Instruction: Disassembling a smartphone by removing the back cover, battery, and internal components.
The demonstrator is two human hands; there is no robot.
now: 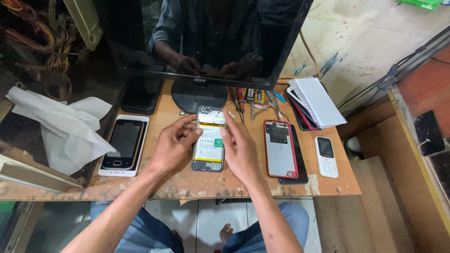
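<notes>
From the head camera I see one opened phone [208, 140] lying flat in the middle of the wooden table [187, 180], its back off and its battery showing. My left hand [174, 143] touches its left edge with loosely curled fingers, not clamped. My right hand [240, 149] rests flat and open on its right side. I count one red back cover [279, 149], one small white keypad phone [326, 156], and one dark monitor [206, 37].

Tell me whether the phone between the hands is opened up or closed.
Opened: the phone lies with its back cover off, battery and circuit board exposed.
</notes>
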